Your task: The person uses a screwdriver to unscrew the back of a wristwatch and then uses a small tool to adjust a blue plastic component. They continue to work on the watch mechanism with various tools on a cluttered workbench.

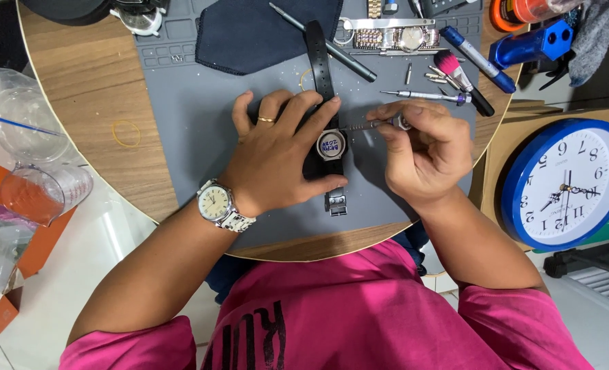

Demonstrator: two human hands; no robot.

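On the grey mat [181, 123], left hand [277, 154] pinned the black-strapped watch [331, 145] face-down; right hand [424, 154] pinched a small screwdriver [373, 125] against its caseback—best kept level and steady.

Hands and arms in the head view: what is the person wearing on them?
Both forearms are bare below short pink sleeves. The left hand has a gold ring on one of its fingers, and its wrist carries a silver wristwatch with a pale round dial and metal bracelet. The right hand wears nothing.

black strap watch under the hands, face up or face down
Face down: the watch shows its round back with a sticker, no dial. Left hand pins it.
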